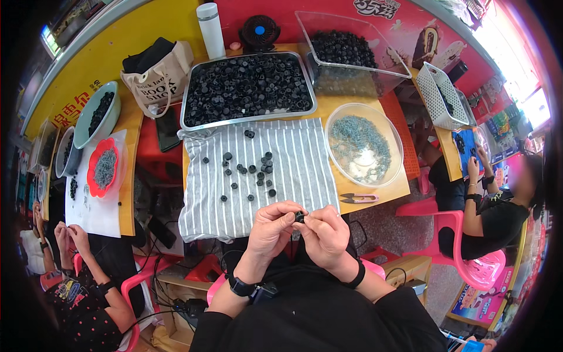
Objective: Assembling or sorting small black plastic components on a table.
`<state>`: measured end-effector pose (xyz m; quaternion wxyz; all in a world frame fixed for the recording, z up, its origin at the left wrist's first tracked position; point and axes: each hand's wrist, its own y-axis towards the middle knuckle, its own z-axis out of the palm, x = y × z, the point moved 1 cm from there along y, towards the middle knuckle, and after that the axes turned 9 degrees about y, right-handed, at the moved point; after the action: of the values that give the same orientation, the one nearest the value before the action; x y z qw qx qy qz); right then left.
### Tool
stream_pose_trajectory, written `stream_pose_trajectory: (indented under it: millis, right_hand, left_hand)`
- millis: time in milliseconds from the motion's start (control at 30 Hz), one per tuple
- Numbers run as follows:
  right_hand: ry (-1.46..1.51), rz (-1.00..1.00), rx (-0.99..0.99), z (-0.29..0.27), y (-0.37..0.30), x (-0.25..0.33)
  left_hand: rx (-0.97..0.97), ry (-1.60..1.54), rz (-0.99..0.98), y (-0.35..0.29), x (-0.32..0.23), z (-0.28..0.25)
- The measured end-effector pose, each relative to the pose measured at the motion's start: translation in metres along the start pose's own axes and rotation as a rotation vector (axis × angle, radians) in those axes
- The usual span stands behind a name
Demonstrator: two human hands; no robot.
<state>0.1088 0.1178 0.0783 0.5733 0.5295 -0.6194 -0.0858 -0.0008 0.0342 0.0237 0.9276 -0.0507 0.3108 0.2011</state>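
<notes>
Cloth (299,176) in grey and white stripes covers the wooden table (397,186) just beyond the fingers (286,219), strewn with loose black pieces (251,198); farther out stands a heaped metal tray (258,119) before a yellow-and-red wall (126,44). Co-workers (501,217) sit well off to both sides. Left hand (271,230) and right hand (326,237) pinch one small black part (299,216) between their fingertips, roundish, glossy, partly hidden.

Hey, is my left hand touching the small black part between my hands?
Touching. The head view shows your left hand with its thumb tip against the small black part.
</notes>
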Motion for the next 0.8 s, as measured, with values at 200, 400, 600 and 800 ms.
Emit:
stream_pose_trajectory:
  millis: [200,400,600,800]
  right_hand:
    - [-0.008,-0.010,0.011,0.000,0.001,0.002]
    - [0.013,-0.031,0.027,0.000,0.001,-0.002]
    - [0.064,-0.054,0.059,-0.001,0.004,-0.007]
    - [0.074,-0.045,0.051,0.000,0.005,-0.012]
  left_hand:
    - [0.034,0.021,0.037,0.000,-0.001,-0.001]
    - [0.052,0.026,0.023,0.001,-0.006,0.001]
    - [0.098,0.073,0.062,0.002,-0.007,-0.002]
    - [0.061,0.096,0.076,0.001,-0.006,0.000]
